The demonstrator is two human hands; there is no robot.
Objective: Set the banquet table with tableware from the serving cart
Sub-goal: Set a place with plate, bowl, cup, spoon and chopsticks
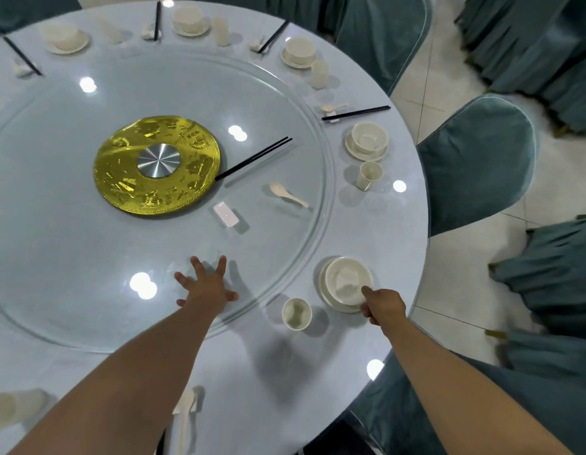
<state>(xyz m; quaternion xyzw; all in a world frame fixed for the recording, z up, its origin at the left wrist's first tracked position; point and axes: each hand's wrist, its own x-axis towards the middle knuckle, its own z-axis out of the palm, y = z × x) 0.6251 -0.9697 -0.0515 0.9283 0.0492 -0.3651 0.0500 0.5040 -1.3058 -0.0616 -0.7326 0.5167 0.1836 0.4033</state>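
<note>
I count five bowl-on-saucer sets round the table [377, 339] rim, matte cream ware. My right hand [385, 305] pinches the rim of the nearest bowl [347, 280], at 4 o'clock on its round saucer [327, 295]; a cup [296, 313] stands just beside. My left hand [204, 287] lies spread, fingers straight, on the glass turntable [71, 257]. On that glass, at 3 o'clock from the gold disc [157, 167]: one pair of black chopsticks [254, 158], one spoon [288, 194], one small white rest [226, 214].
</note>
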